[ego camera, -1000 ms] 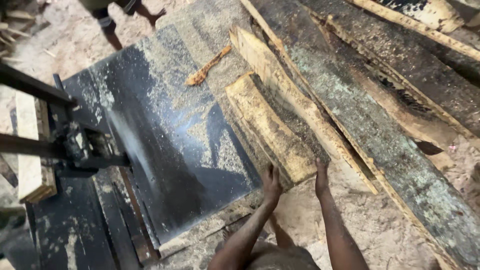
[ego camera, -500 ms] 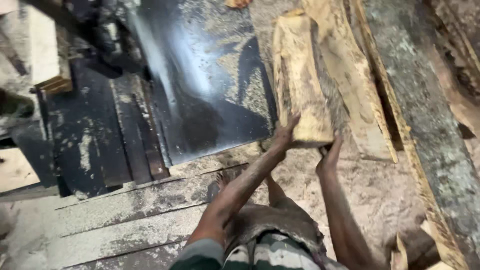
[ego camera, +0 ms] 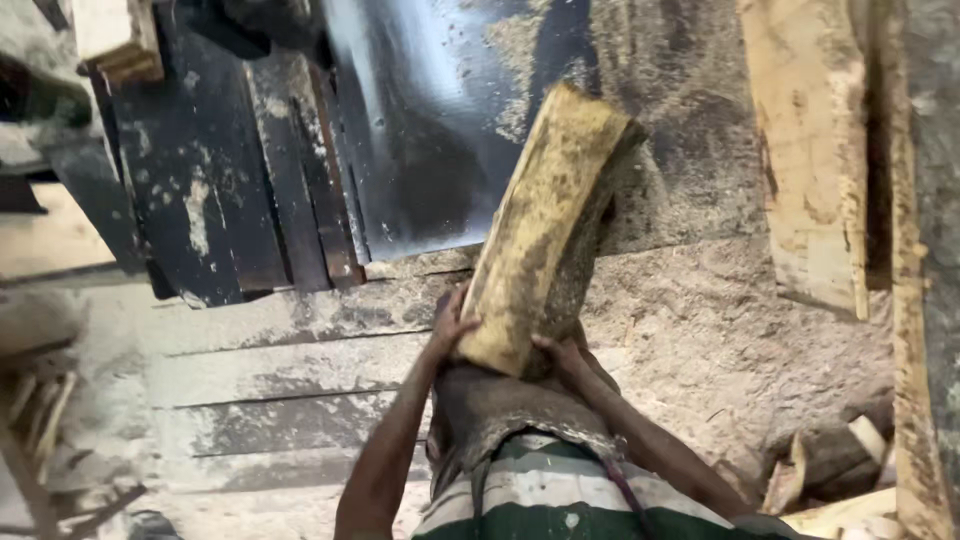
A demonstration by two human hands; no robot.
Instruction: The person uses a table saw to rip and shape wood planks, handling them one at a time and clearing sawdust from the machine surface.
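Dark metal table across the upper middle of the frame, dusted with sawdust. Pale wooden slab flat at upper right, beside a long plank along the right edge. Sawdust-covered floor below, with grey boards at lower left.

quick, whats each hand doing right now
Left hand: closed on the near end of the wood slab, gripping its left edge.
Right hand: closed on the same end, under its right corner.
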